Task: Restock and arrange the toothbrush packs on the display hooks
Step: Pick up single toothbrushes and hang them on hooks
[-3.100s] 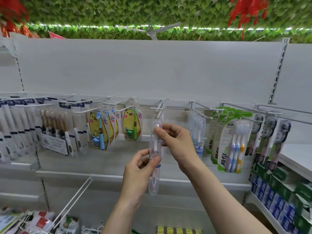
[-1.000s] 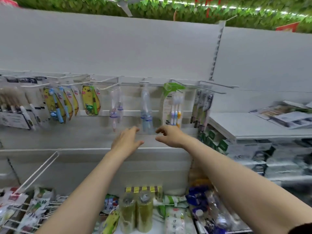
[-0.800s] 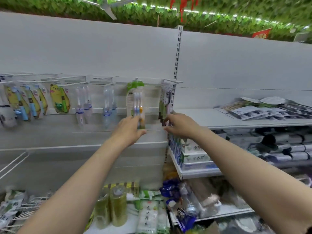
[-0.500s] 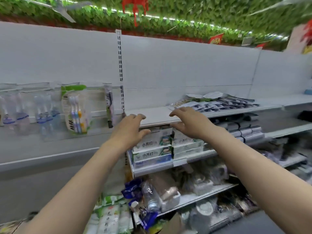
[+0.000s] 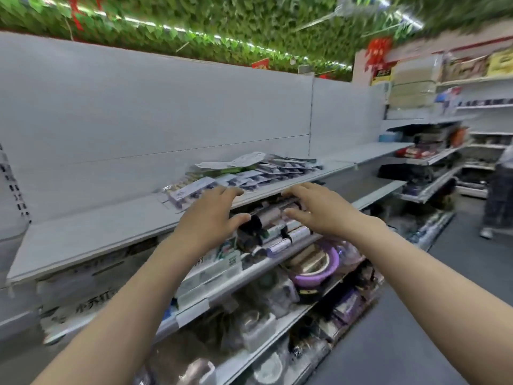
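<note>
Here, flat toothbrush packs (image 5: 244, 173) fanned in a loose heap on the shelf (image 5: 91, 232), both hands (image 5: 211, 215) spread, empty.

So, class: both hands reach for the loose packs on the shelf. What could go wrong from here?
1. The toothbrush packs lie in a loose, overlapping pile near the shelf edge; a hasty grab may knock some off.
2. Left hand and right hand are open and empty; the slick packs may slip.
</note>
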The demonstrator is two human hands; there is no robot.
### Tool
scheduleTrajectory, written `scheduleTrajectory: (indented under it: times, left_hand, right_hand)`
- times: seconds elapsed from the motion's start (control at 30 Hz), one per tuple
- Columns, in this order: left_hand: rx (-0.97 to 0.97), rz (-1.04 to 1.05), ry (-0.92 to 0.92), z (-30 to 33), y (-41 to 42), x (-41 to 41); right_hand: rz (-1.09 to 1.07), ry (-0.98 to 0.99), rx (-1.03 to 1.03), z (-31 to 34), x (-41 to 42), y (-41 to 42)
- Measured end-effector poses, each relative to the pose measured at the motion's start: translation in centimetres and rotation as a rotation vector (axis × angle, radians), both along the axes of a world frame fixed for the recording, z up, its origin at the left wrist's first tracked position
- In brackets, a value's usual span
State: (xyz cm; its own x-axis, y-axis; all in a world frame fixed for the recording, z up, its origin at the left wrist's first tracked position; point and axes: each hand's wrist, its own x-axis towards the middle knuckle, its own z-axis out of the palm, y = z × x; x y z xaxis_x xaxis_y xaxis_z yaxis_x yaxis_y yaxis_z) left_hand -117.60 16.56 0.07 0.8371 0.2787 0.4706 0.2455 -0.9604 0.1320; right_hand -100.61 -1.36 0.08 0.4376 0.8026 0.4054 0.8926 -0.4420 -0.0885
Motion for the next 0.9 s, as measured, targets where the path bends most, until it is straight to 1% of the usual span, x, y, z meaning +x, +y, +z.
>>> scheduleTrajectory:
  times: [0.13,0.3,0.47,0.57,0.7,0.8,0.9]
  left_hand:
    - [-0.024,-0.049,-0.006,0.5,2.5,10.9]
    - [-0.058,-0.074,-0.031,1.5,6.2,24.0]
    - [-0.087,-0.087,-0.013,0.8,8.6,34.9]
    - [-0.089,-0.082,-0.020,0.4,9.9,40.0]
    - [-0.066,-0.018,-0.037,0.4,11.3,45.9]
    - [-0.067,0.042,-0.048,0.6,11.8,49.5]
    - [-0.073,0.160,-0.061,0.7,12.7,52.2]
  right_hand:
    - [-0.066,0.023,-0.012,1.2,9.7,0.6]
    - [-0.136,0.035,-0.014,3.9,21.9,3.4]
    - [-0.140,0.100,0.063,3.5,31.8,5.3]
    - [-0.131,0.140,0.089,2.2,37.4,6.3]
    - [-0.099,0.158,0.118,1.0,44.9,9.1]
    - [-0.015,0.202,0.163,0.8,50.3,12.0]
    - [0.087,0.268,0.196,0.9,55.2,15.2]
